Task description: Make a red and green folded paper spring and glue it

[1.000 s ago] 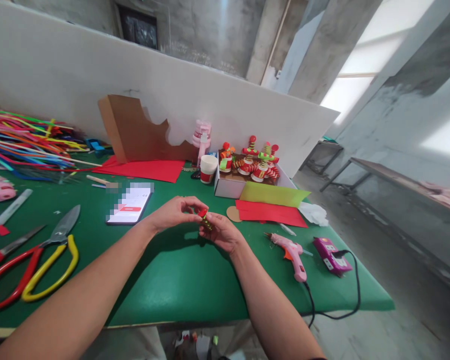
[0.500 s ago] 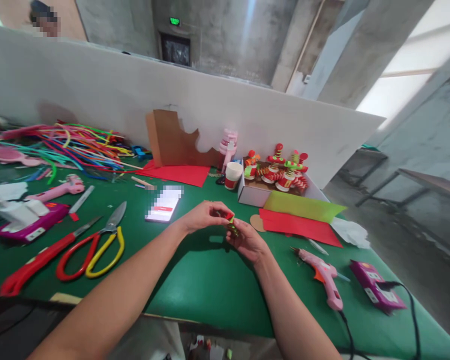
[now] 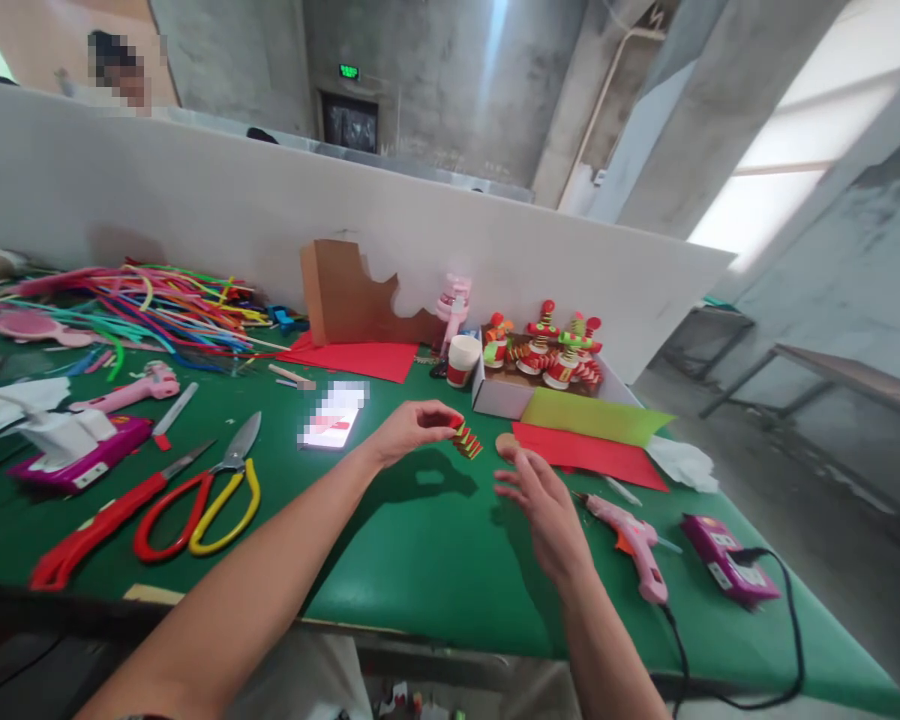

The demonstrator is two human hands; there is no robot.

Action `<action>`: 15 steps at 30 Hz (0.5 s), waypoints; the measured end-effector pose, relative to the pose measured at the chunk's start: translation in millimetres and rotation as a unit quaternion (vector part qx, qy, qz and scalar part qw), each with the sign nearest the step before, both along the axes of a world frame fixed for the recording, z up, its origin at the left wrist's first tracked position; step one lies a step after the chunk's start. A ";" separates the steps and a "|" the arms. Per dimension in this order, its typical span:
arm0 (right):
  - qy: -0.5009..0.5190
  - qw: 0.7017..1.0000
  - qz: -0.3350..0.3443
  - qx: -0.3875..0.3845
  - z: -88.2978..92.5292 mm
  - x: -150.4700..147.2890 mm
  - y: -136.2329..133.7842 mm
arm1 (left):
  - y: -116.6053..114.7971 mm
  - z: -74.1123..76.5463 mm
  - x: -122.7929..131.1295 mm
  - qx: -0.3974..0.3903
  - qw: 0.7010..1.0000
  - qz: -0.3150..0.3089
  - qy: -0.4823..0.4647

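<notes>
Between the thumb and fingers of my left hand (image 3: 418,430) is one end of a small red and green folded paper spring (image 3: 466,440). Its pleats hang out to the right, above the green tabletop (image 3: 412,565). My right hand (image 3: 541,500) is apart from the spring, fingers spread and a little blurred, with nothing visible in it. Just beyond its fingertips lies a round brown cardboard disc (image 3: 505,444). To the right of that hand rests a pink glue gun (image 3: 634,540) with a black cord.
A white box (image 3: 495,390) of red and green paper figures stands behind, beside a paper cup (image 3: 463,360). Red paper (image 3: 592,455) and green paper (image 3: 596,415) lie before it. Scissors (image 3: 232,470), a utility knife (image 3: 105,525) and a phone (image 3: 334,425) are left; a purple power strip (image 3: 727,565) is right.
My right hand has let go of the paper spring and moved right, its fingers opening. The spring now hangs from my left hand alone. The whole view has shifted slightly.
</notes>
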State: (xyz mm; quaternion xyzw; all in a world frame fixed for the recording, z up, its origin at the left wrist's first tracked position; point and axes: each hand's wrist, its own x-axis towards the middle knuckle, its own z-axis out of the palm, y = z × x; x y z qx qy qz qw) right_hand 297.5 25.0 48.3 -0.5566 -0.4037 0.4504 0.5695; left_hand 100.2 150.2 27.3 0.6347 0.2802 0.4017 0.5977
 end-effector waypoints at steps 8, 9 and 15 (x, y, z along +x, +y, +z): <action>-0.288 0.903 -0.315 -0.055 -4.4 138.4 -105.3 | -4.7 -1.5 0.7 0.014 1.000 0.011 0.001; -0.300 0.891 -0.332 -0.074 -9.2 151.7 -111.3 | -5.4 -2.1 0.1 0.017 1.000 0.017 0.008; -0.388 0.887 -0.185 -0.168 -15.7 164.8 -117.9 | -4.3 -6.2 -1.9 0.009 1.000 0.010 0.028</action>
